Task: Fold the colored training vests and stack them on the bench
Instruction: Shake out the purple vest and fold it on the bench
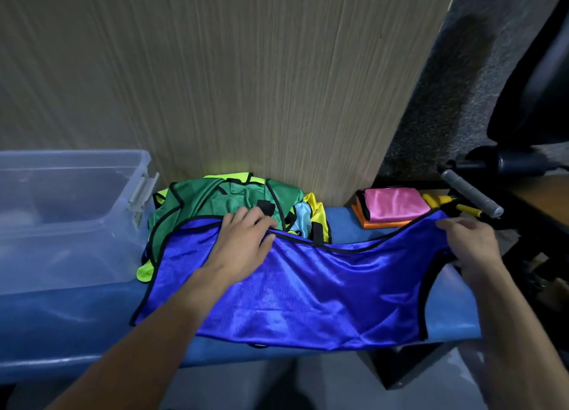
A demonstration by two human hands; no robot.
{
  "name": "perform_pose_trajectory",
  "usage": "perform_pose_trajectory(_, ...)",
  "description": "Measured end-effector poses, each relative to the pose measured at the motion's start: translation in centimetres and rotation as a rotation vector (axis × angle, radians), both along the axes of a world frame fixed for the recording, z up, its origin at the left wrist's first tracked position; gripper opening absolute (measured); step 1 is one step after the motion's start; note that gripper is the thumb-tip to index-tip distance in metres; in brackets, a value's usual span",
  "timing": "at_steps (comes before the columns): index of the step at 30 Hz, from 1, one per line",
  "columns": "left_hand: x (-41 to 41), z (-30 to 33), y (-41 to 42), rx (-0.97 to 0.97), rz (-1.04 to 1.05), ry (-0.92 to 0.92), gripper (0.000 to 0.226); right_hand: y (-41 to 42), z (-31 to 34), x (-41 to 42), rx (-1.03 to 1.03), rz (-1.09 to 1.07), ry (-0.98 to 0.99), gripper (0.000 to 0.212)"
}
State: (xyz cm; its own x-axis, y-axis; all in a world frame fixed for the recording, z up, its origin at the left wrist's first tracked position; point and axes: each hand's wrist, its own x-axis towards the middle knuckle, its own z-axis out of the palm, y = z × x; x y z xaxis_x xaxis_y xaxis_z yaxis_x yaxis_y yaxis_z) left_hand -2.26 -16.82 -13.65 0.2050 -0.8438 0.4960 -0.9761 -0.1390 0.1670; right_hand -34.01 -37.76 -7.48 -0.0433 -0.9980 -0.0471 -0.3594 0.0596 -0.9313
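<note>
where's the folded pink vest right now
In the head view the folded pink vest lies far right on the bench, atop a folded orange vest, just beyond the right hand.

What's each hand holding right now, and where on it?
Both hold the blue vest, spread on the bench. The left hand takes its black-trimmed top edge near the middle; the right hand pinches the top right corner.
</note>
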Motion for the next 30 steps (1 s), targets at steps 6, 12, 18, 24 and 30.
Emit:
perform_pose_trajectory(6, 1.7, 0.4, -0.4, -0.051, -0.130, 0.164, 0.015, 6.1, 4.4, 5.4, -0.019, 0.256, -0.155, 0.015)
perform_pose_trajectory(12, 3.5, 1.5, 0.0, 0.059, -0.225, 0.224, 0.026, 15.6, 1.7, 17.4, -0.109, 0.628, -0.090, 0.014)
perform_pose_trajectory(18, 6.5, 2.6, 4.4, 0.051, -0.141, 0.100, 0.045, 19.0, -2.7, 23.4, -0.129, 0.652, -0.049, 0.010)
perform_pose_trajectory(24, 8.9, 2.5, 9.5, -0.056, 0.176, 0.168, 0.030, 19.6, -3.6, 24.9, -0.249, 0.607, 0.016, 0.016)
perform_pose_trajectory(30, 7.4, 2.2, 8.4, -0.127, 0.299, 0.295, 0.013, 20.1, -3.6, 25.4, -0.364, 0.571, 0.026, 0.018)
